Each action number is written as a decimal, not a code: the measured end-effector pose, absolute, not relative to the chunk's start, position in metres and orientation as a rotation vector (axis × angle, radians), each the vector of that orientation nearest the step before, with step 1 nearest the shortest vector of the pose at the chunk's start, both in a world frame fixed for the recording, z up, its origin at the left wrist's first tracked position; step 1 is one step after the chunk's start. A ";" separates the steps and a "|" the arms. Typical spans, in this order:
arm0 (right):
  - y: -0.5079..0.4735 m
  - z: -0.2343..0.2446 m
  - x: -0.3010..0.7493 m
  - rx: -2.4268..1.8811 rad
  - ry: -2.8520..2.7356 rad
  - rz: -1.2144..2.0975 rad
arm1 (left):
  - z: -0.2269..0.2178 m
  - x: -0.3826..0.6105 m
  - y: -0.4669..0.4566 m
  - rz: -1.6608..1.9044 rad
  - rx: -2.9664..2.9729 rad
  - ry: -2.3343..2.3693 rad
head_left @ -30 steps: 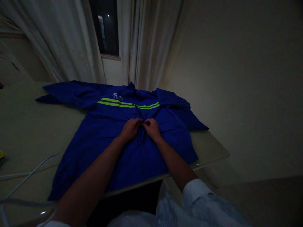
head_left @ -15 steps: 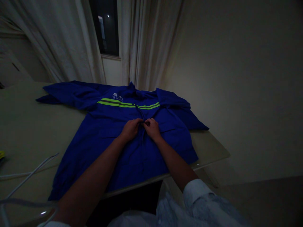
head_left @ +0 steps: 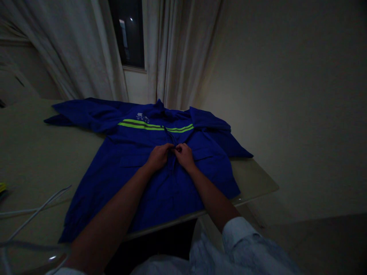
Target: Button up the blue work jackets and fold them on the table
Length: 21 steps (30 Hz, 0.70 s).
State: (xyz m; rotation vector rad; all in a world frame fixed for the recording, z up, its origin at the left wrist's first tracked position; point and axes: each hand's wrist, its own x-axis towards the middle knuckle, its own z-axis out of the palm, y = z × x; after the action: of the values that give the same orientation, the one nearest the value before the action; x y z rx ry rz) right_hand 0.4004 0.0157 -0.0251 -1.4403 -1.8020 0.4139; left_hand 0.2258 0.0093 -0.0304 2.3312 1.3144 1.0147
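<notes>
Work jacket [head_left: 172, 198]: matt blue woven cloth, with smooth lime-green reflective tape [head_left: 140, 125] across the chest. Beneath the jacket, tabletop [head_left: 254, 179]: smooth, faintly glossy. Behind the jacket, curtains [head_left: 177, 57]: soft white cloth.

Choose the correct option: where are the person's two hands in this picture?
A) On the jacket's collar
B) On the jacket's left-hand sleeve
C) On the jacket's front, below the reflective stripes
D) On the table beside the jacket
C: the left hand and right hand meet at the centre front of the blue work jacket, below its yellow-green reflective stripes.
</notes>
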 end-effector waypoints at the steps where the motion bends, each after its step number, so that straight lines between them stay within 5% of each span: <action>1: 0.016 -0.025 0.401 -1.441 -1.804 0.414 | -0.031 0.226 0.009 1.015 2.330 1.316; 21: 0.018 -0.024 0.402 -1.436 -1.779 0.437 | -0.030 0.228 0.009 1.037 2.312 1.263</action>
State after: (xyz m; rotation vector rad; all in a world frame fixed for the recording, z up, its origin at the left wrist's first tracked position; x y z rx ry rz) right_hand 0.4020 0.0177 -0.0241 -1.4355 -1.7795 0.4374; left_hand 0.2277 0.0087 -0.0297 2.3122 1.2628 1.0372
